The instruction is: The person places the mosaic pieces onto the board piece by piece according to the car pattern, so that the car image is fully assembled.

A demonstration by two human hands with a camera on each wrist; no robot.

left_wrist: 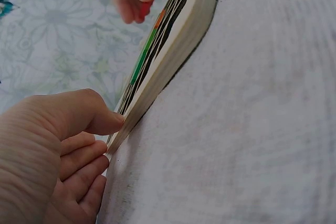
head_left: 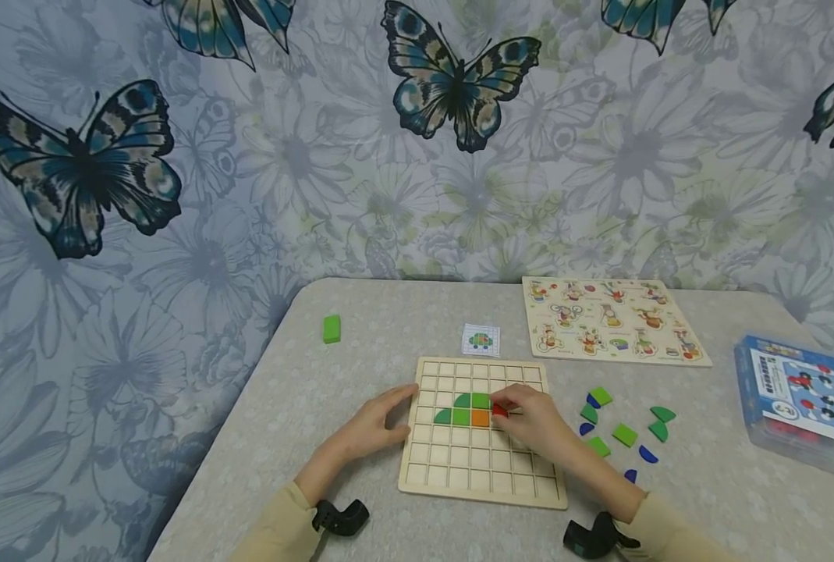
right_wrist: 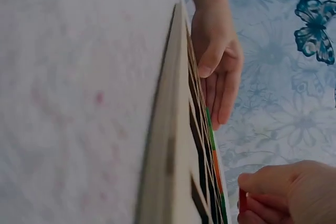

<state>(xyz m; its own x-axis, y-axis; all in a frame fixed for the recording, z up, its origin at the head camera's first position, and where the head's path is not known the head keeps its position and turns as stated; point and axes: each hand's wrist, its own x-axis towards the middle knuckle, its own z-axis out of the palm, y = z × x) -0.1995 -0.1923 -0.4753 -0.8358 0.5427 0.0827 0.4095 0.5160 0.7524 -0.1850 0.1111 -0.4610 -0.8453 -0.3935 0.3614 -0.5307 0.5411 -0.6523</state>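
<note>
A wooden grid board (head_left: 438,472) lies on the table, with green tiles (head_left: 461,417) and one orange square tile (head_left: 480,418) set in its cells. My right hand (head_left: 534,417) pinches a red tile (head_left: 499,409) between thumb and fingers, over the cells right of the orange one. In the left wrist view the red tile (left_wrist: 148,4) is held slightly above the board. My left hand (head_left: 369,424) rests at the board's left edge, thumb and fingertips against the rim, fingers mostly straight. A small pattern card (head_left: 481,340) lies just behind the board.
Loose green squares (head_left: 624,435), green rounded pieces (head_left: 662,414) and blue half-rounds (head_left: 647,454) are scattered right of the board. A picture puzzle board (head_left: 616,320) lies at the back, a blue-lidded plastic box (head_left: 803,402) at far right. One green block (head_left: 331,329) stands back left.
</note>
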